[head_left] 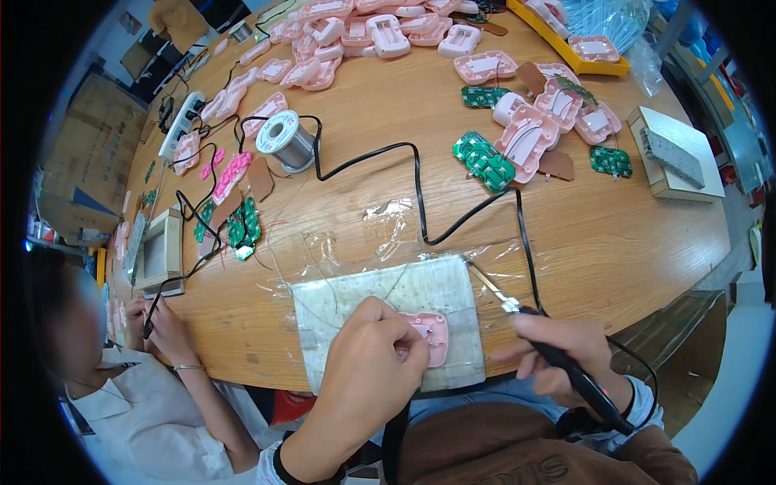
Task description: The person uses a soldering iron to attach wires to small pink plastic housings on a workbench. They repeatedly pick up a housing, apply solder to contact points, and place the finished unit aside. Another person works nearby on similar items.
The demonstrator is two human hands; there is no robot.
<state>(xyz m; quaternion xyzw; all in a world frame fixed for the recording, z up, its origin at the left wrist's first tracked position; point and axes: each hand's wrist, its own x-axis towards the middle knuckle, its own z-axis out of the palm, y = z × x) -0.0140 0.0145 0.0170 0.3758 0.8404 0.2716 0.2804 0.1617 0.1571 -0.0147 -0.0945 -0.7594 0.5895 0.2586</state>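
My left hand (372, 368) is closed in a pinch at the left side of a pink plastic shell (437, 339); what its fingertips hold is hidden. The shell lies on a pale, worn work mat (388, 291) at the table's near edge, partly covered by my fingers. In my right hand (566, 347), to the right of the mat, is a soldering iron (575, 373) with a black handle. Its metal tip points up and left, near the mat's upper right corner and apart from the shell. A black cord runs from the iron.
A solder spool (287, 141) stands beyond the mat. Black cable (418, 186) snakes across the wooden table. Green circuit boards (483, 162) and a heap of pink shells (347, 32) lie farther back. A co-worker (153, 404) sits at left, hands near a wooden frame (159, 250).
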